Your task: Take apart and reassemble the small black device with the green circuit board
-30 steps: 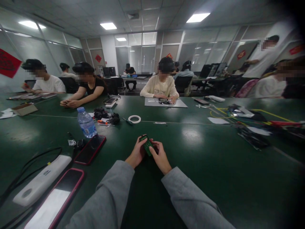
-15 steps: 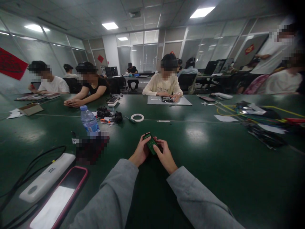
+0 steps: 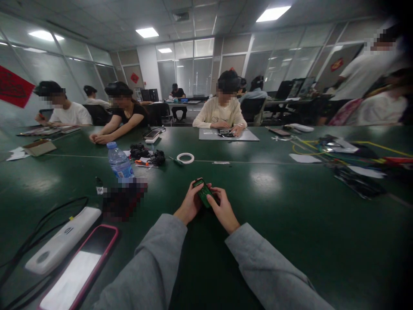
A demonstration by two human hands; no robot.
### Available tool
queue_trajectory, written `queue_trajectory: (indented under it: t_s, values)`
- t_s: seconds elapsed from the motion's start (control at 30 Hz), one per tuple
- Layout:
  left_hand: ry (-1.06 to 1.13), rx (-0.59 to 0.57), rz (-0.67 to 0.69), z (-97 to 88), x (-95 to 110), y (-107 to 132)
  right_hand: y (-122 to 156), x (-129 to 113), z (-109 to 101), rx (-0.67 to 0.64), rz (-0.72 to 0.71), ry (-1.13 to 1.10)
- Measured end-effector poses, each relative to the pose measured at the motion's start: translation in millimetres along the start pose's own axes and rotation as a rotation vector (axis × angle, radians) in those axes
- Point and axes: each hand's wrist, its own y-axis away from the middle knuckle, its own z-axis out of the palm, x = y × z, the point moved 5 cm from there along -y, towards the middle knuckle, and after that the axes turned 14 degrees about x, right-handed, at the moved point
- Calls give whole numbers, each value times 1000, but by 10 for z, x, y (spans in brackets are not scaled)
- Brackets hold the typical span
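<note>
A small green rectangular board with a dark top edge (image 3: 204,198), which looks like a circuit board, is tilted between my two hands just over the dark green table (image 3: 274,254). My left hand (image 3: 189,202) grips it from the left, the thumb lying across its upper part. From the right, my right hand (image 3: 222,209) holds it with the thumb pressed on the lower face. Fingers and thumbs cover parts of the board, and fine markings on it are too small to read.
To my left lie a pink-edged phone (image 3: 82,267), a white power bank (image 3: 64,241) with black cables, and a water bottle (image 3: 120,161). A white tape roll (image 3: 185,158) is ahead. Cables (image 3: 355,178) and papers spread at right. Co-workers sit across the table.
Both hands keep their hold on the green board with almost no movement. The whole view has shifted slightly. At the far right, a standing person has changed posture.
</note>
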Motion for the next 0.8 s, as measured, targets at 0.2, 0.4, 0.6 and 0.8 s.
queue_trajectory:
  t_s: [0.2,0.4,0.6,0.8]
  values:
    - [14,-9,-4,-9,1,-3,9,-14,23,-46,-21,2]
    - [19,23,-1,2,-7,-26,13,-120,-22,8,-109,22]
    - [-82,37,-55,-3,-85,-41,19,-252,-152,234,-259,323]
    - [-32,-42,-181,80,-161,36,50,-350,-55,166,-530,630]
